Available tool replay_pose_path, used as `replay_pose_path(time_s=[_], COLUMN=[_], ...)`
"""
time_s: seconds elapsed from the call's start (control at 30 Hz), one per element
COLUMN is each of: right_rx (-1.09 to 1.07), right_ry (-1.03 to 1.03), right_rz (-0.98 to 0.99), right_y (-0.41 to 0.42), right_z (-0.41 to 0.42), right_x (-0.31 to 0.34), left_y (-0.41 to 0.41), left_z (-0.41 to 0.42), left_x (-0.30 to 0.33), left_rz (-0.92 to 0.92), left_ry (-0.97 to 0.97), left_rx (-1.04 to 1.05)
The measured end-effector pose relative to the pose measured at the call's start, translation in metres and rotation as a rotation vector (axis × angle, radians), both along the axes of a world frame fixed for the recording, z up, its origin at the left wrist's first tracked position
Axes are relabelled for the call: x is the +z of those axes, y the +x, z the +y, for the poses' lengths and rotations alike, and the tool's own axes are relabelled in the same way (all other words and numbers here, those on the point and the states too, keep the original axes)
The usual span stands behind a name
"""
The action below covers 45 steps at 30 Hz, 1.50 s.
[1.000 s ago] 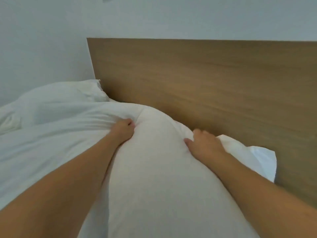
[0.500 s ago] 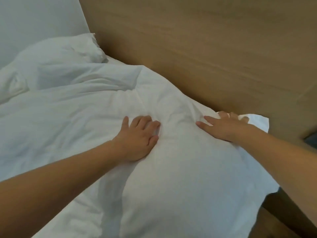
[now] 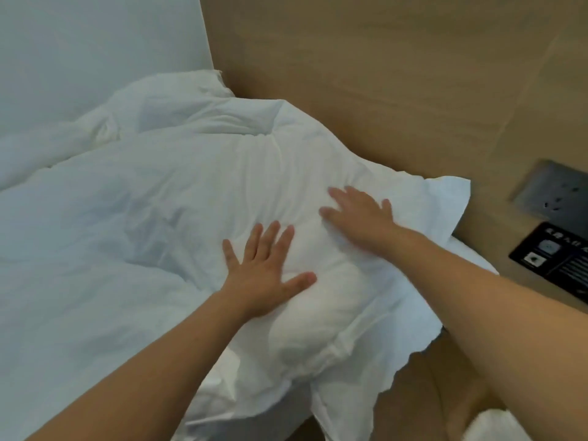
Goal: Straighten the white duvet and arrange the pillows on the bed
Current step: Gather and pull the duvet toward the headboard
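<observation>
A plump white pillow [image 3: 318,173] lies flat at the head of the bed, its frilled edge against the wooden headboard [image 3: 381,74]. My left hand [image 3: 264,272] rests palm down on the pillow's middle, fingers spread. My right hand [image 3: 359,214] lies flat on the pillow just beyond it, fingers apart, nearer the headboard. The white duvet [image 3: 79,249] spreads rumpled to the left of the pillow. A second white pillow [image 3: 171,93] sits crumpled at the far corner, by the wall.
A white wall [image 3: 95,43] rises behind the bed on the left. On the wooden panel at the right are a grey wall socket [image 3: 553,189] and a black printed sign [image 3: 553,256]. Wooden surface shows below the pillow's corner.
Both hands have let go of the pillow's top and now lie flat on it with fingers spread. The pillow has dropped from bulging upright to lying down, and my view tilted downward.
</observation>
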State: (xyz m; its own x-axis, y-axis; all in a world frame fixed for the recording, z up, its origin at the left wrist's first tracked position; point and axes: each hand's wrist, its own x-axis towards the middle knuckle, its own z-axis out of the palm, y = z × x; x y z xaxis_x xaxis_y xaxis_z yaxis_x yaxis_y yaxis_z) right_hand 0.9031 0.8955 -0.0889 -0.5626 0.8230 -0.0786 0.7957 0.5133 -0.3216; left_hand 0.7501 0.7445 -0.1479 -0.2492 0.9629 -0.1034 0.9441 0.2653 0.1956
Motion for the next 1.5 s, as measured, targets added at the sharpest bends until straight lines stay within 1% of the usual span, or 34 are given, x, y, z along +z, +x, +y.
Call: replay_pose_path(time_s=[0.07, 0.1, 0.13, 0.2, 0.23, 0.3, 0.33, 0.43, 0.5, 0.57, 0.67, 0.73, 0.8, 0.83, 0.87, 0.93, 0.97, 1.0, 1.03, 1.07, 1.17, 1.23, 1.3, 1.37, 1.43, 1.47, 1.5], right_rx=[0.145, 0.175, 0.166, 0.083, 0.057, 0.072, 0.101, 0.153, 0.146, 0.138, 0.118, 0.122, 0.120, 0.102, 0.069, -0.011, -0.037, -0.043, -0.035, -0.012, 0.158, 0.201, 0.216, 0.166, 0.119, 0.128, 0.152], right_ry=[-0.019, -0.047, -0.069, -0.060, -0.017, 0.068, 0.089, 0.112, 0.108, 0.107, 0.110, 0.080, 0.091, 0.132, 0.196, 0.406, 0.489, 0.503, 0.445, 0.340, -0.047, -0.274, -0.390, -0.399, -0.496, -0.589, -0.684], right_rz=[-0.200, -0.257, -0.259, -0.199, -0.159, -0.084, -0.071, -0.111, -0.115, -0.081, 0.029, 0.067, 0.090, 0.105, 0.114, 0.077, 0.057, 0.038, 0.020, -0.028, -0.323, -0.487, -0.584, -0.553, -0.431, -0.368, -0.331], right_y=[0.009, 0.012, 0.013, 0.004, -0.006, -0.033, -0.052, -0.115, -0.162, -0.207, -0.259, -0.284, -0.304, -0.312, -0.321, -0.341, -0.351, -0.362, -0.373, -0.383, -0.416, -0.438, -0.454, -0.464, -0.462, -0.463, -0.463], right_z=[-0.033, -0.039, -0.040, -0.031, -0.023, -0.007, 0.001, 0.030, 0.054, 0.077, 0.104, 0.119, 0.140, 0.154, 0.169, 0.196, 0.210, 0.225, 0.239, 0.253, 0.287, 0.298, 0.296, 0.294, 0.294, 0.293, 0.289], right_x=[0.004, 0.010, 0.019, 0.042, 0.052, 0.066, 0.069, 0.063, 0.052, 0.042, 0.031, 0.031, 0.040, 0.046, 0.053, 0.061, 0.063, 0.065, 0.068, 0.070, 0.062, 0.034, 0.002, -0.017, -0.012, -0.009, -0.003], left_y=[-0.005, -0.012, -0.022, -0.049, -0.069, -0.114, -0.137, -0.197, -0.222, -0.242, -0.270, -0.292, -0.315, -0.328, -0.342, -0.371, -0.384, -0.396, -0.407, -0.417, -0.452, -0.475, -0.494, -0.506, -0.512, -0.514, -0.515], left_z=[-0.007, -0.009, -0.012, -0.012, -0.009, 0.002, 0.010, 0.042, 0.067, 0.085, 0.105, 0.121, 0.144, 0.158, 0.173, 0.204, 0.219, 0.235, 0.250, 0.265, 0.316, 0.342, 0.352, 0.353, 0.364, 0.374, 0.386], left_x=[0.008, 0.015, 0.025, 0.049, 0.063, 0.084, 0.094, 0.112, 0.109, 0.091, 0.070, 0.080, 0.099, 0.110, 0.122, 0.143, 0.150, 0.156, 0.161, 0.163, 0.158, 0.141, 0.114, 0.089, 0.082, 0.087, 0.096], left_rz=[-0.049, -0.089, -0.125, -0.138, -0.105, -0.020, 0.009, 0.019, 0.035, 0.043, -0.026, -0.138, -0.260, -0.281, -0.278, -0.244, -0.269, -0.317, -0.364, -0.390, -0.360, -0.321, -0.312, -0.334, -0.308, -0.249, -0.143], left_ry=[-0.114, -0.160, -0.197, -0.291, -0.340, -0.399, -0.376, -0.233, -0.200, -0.214, -0.288, -0.376, -0.430, -0.391, -0.307, -0.056, 0.051, 0.127, 0.173, 0.199, 0.198, 0.099, -0.053, -0.129, -0.226, -0.311, -0.390], left_rx=[0.097, 0.123, 0.135, 0.154, 0.176, 0.239, 0.277, 0.363, 0.346, 0.305, 0.249, 0.261, 0.331, 0.346, 0.346, 0.341, 0.330, 0.312, 0.296, 0.287, 0.273, 0.332, 0.433, 0.474, 0.462, 0.443, 0.412])
